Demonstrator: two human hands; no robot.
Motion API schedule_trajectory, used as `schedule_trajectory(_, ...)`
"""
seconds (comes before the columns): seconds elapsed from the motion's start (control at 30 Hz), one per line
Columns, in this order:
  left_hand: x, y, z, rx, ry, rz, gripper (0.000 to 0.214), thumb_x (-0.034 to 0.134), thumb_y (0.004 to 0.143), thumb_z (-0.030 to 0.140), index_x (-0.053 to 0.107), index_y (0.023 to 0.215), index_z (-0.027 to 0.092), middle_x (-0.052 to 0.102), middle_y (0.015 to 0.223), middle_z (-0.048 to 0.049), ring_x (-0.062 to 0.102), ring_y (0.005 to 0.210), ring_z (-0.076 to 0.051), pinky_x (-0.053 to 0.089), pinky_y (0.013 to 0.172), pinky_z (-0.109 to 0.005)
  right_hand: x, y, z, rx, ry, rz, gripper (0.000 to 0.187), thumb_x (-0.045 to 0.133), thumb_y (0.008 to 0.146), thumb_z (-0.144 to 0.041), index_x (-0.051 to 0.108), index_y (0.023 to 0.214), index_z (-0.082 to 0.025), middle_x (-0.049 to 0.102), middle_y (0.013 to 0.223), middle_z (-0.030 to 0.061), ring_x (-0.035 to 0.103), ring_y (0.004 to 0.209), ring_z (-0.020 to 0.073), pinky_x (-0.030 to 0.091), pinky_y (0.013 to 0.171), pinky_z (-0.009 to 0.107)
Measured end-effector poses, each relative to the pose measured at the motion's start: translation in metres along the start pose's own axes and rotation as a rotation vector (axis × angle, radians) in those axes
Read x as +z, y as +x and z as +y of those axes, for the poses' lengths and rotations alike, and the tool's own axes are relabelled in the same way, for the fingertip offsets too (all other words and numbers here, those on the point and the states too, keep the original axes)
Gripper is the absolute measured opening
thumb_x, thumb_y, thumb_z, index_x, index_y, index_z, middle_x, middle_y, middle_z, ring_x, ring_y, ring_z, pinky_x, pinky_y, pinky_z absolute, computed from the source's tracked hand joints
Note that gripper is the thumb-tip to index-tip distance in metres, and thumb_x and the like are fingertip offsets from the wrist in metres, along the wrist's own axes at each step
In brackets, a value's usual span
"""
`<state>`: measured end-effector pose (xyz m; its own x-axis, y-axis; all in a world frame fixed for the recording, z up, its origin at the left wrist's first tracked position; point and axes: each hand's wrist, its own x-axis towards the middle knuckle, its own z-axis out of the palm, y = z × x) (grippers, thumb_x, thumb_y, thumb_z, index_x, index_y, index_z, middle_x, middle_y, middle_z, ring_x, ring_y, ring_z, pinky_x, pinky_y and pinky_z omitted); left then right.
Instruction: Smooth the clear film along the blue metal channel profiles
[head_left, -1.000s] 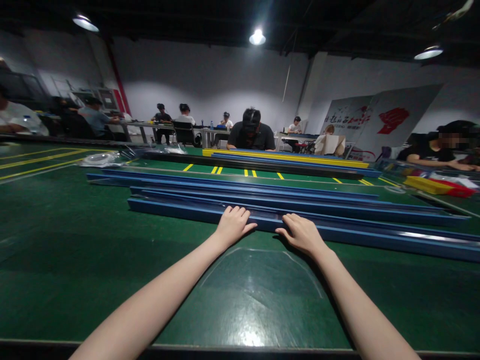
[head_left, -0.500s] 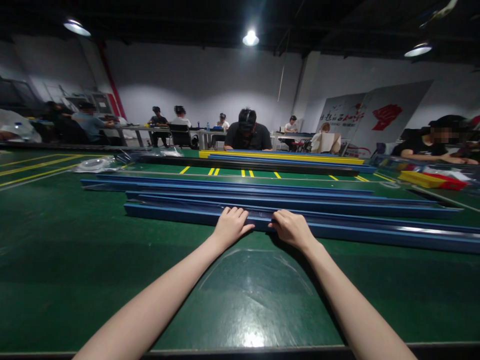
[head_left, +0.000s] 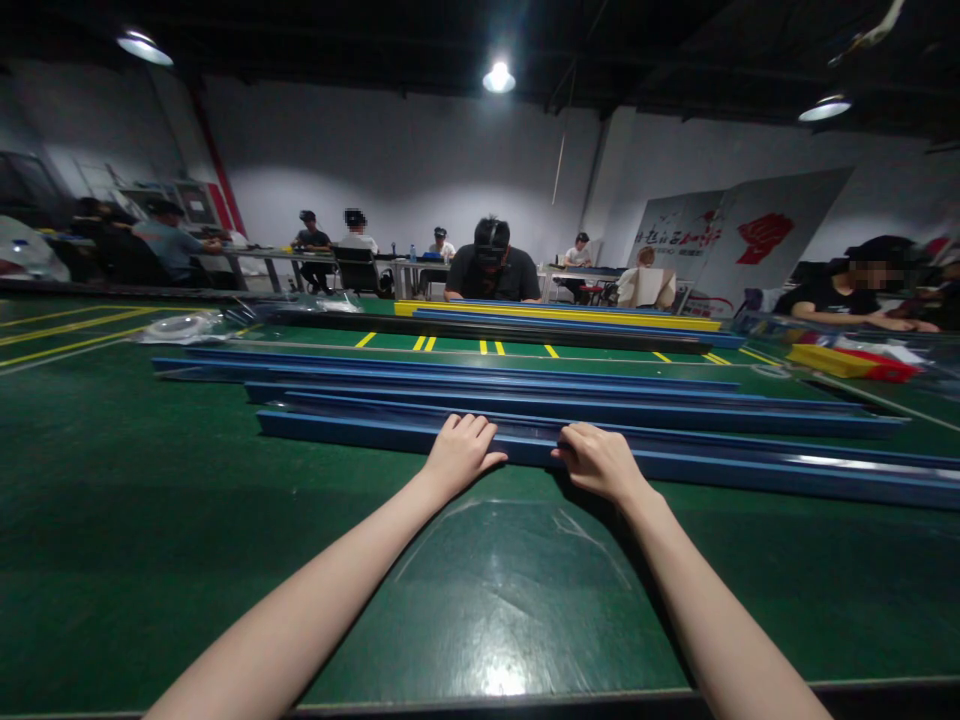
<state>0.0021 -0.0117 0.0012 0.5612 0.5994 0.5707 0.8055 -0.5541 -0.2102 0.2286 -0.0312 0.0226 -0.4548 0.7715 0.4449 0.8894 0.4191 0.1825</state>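
Note:
Several long blue rails lie side by side across a green table (head_left: 150, 520). The nearest blue rail (head_left: 345, 432) runs left to right just in front of me. My left hand (head_left: 459, 452) rests on its near edge, fingers curled over the top. My right hand (head_left: 600, 460) grips the same rail a short way to the right, fingers bent over it. Both forearms reach forward from the bottom of the view.
Farther back lie more blue rails (head_left: 450, 378), a dark rail (head_left: 487, 332) and a yellow one (head_left: 555, 314). Clear plastic wrap (head_left: 180, 326) sits far left, red and yellow pieces (head_left: 855, 362) far right. A person in black (head_left: 493, 268) sits opposite; others sit behind and at right.
My right hand slid left along the rail, then back right a little. The nearest rail's left end has shifted slightly. My left hand has stayed in place.

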Motion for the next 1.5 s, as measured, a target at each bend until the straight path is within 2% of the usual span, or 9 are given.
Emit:
schedule_trajectory(0.2,0.0008,0.0001,-0.0003,0.001,0.012,0.004,0.037,0.045,0.079,0.051,0.054,0.082,0.015,0.059,0.083,-0.0055,0.050,0.079,-0.019,0.031,0.069,-0.031,0.0029,-0.0025,-0.0027,0.017,0.047,0.029,0.017,0.041,0.082,-0.027,0.052,0.075,-0.017,0.059,0.077,0.0044,0.051,0.072,0.0146,0.027,0.058,0.024)
schedule_trajectory(0.5,0.0023,0.0002,-0.0009,-0.002,0.010,0.003,0.037,0.045,0.079,0.051,0.053,0.081,0.015,0.060,0.081,-0.0045,0.051,0.078,-0.019,0.030,0.067,-0.031,0.0032,-0.0027,-0.0044,0.059,0.083,-0.110,0.022,0.036,0.085,-0.028,0.055,0.089,-0.018,0.061,0.086,0.0057,0.053,0.079,0.0150,0.031,0.062,0.022)
schedule_trajectory(0.7,0.0022,-0.0004,-0.0008,-0.017,0.013,-0.022,0.037,0.046,0.079,0.051,0.054,0.081,0.015,0.061,0.079,-0.0043,0.052,0.077,-0.019,0.030,0.067,-0.030,0.0025,-0.0030,-0.0036,0.082,0.115,-0.129,0.028,0.036,0.085,-0.029,0.056,0.102,-0.019,0.062,0.099,0.0065,0.054,0.090,0.0156,0.035,0.069,0.022)
schedule_trajectory(1.5,0.0023,-0.0003,-0.0007,-0.022,0.012,-0.023,0.037,0.044,0.079,0.052,0.054,0.080,0.016,0.062,0.077,-0.0037,0.054,0.073,-0.018,0.030,0.063,-0.030,0.0010,-0.0030,-0.0038,0.096,0.145,-0.119,0.028,0.038,0.084,-0.029,0.058,0.101,-0.020,0.062,0.102,0.0052,0.055,0.094,0.0155,0.038,0.072,0.022)
